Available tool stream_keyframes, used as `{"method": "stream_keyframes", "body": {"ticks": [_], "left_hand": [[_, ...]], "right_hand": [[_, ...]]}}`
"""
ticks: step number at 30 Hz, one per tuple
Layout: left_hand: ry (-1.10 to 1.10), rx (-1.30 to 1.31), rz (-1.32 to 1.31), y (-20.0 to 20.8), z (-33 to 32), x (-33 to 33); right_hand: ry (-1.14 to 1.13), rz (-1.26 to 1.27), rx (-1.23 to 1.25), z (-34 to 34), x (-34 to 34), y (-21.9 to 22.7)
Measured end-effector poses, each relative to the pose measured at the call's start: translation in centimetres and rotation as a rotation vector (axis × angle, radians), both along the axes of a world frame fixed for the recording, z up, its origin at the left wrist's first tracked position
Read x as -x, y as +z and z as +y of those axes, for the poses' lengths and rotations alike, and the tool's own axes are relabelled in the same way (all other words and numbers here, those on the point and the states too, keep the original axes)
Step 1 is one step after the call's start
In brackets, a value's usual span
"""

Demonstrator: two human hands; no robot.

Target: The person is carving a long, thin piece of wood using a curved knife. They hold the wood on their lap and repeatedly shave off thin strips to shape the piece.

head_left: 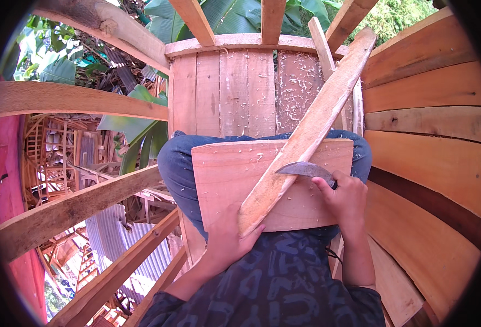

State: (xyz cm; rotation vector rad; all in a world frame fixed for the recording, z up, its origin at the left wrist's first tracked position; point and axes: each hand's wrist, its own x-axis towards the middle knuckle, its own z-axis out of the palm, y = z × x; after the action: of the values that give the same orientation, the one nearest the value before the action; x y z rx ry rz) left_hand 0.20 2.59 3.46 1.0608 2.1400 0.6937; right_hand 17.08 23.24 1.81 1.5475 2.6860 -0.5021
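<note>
A long, rough wooden slat (pixel 311 122) slants across a flat wooden board (pixel 224 171) that lies over my lap. My left hand (pixel 230 231) grips the slat's near end at the board's front edge. In my right hand (pixel 345 199) is a curved knife (pixel 304 169), held by its dark handle. Its hooked blade points left and lies over the slat's lower half; whether the edge bites into the wood I cannot tell. The slat's far end reaches up past the plank floor's far edge.
Wood shavings (pixel 300 71) litter the plank floor (pixel 235 92) beyond my knees. A plank wall (pixel 431 125) rises on the right. Open wooden rails (pixel 82 204) run along the left, with a corrugated metal roof (pixel 126 240) far below. Large leaves (pixel 224 19) stand behind the far rail.
</note>
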Motion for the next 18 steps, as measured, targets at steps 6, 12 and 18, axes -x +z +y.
{"method": "stream_keyframes", "body": {"ticks": [6,12,18], "left_hand": [[0.002,-0.005,0.013,-0.4,-0.2,0.0],[-0.022,0.014,0.017,-0.4,-0.5,0.2],[-0.015,0.024,0.004,0.3,0.2,0.1]], "right_hand": [[-0.131,0.028,-0.114,1.2,0.1,-0.7],[-0.359,0.209,0.132,4.9,-0.8,3.6],[0.082,0.005,0.243,-4.5,1.5,2.7]]}}
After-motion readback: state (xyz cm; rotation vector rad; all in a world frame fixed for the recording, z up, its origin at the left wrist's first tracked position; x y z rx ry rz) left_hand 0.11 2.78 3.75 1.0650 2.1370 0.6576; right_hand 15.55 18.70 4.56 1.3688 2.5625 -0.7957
